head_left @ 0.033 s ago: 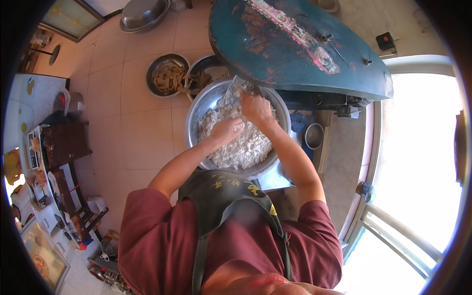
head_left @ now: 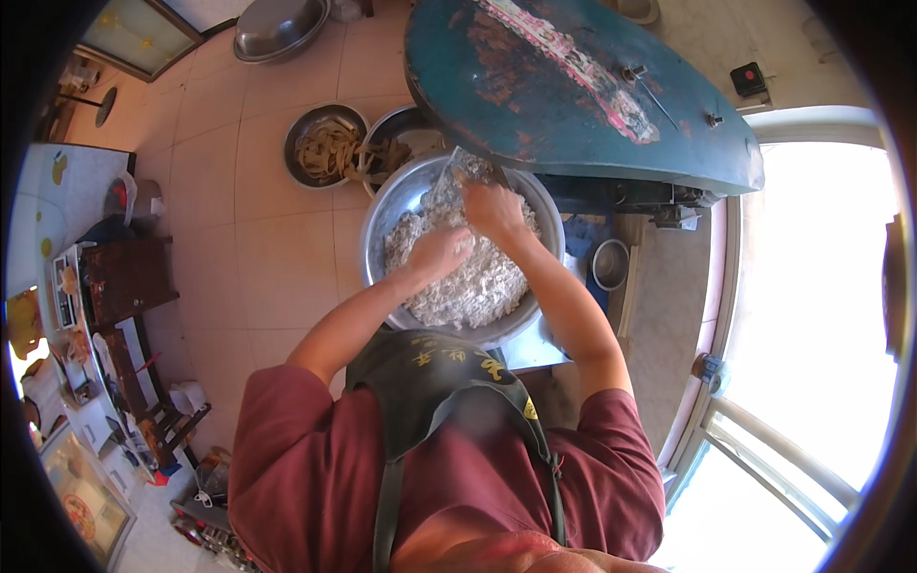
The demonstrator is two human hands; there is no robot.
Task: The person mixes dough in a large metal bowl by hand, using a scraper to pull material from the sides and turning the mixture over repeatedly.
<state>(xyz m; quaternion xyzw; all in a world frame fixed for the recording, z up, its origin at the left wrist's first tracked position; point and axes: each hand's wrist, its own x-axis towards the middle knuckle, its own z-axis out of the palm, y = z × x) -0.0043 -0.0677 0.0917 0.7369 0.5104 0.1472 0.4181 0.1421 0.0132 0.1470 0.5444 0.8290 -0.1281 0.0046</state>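
A wide metal bowl (head_left: pixel 374 270) in front of me holds a loose, crumbly white mass like floury dough (head_left: pixel 468 294). Over its middle is my left hand (head_left: pixel 439 253), its fingers curled down at the crumbs and dusted white; what is in them is hidden. My right hand (head_left: pixel 493 208) is closed near the bowl's far side, fingers bent, and I cannot make out what it grips. Just beyond it a see-through, flour-smeared piece (head_left: pixel 444 186) slopes down into the bowl, beneath the edge of a blue-green machine cover (head_left: pixel 535 105).
Beyond the bowl, a metal basin (head_left: pixel 301 177) of brownish strips stands on the tiled floor beside a second basin (head_left: pixel 390 119). A large metal bowl (head_left: pixel 277 29) lies farther off. To the right are a small metal bowl (head_left: pixel 609 265) and a bright window (head_left: pixel 802 306).
My right hand has shifted slightly left and toward the see-through piece. The left hand has turned a little over the crumbs; the bowl stays in place.
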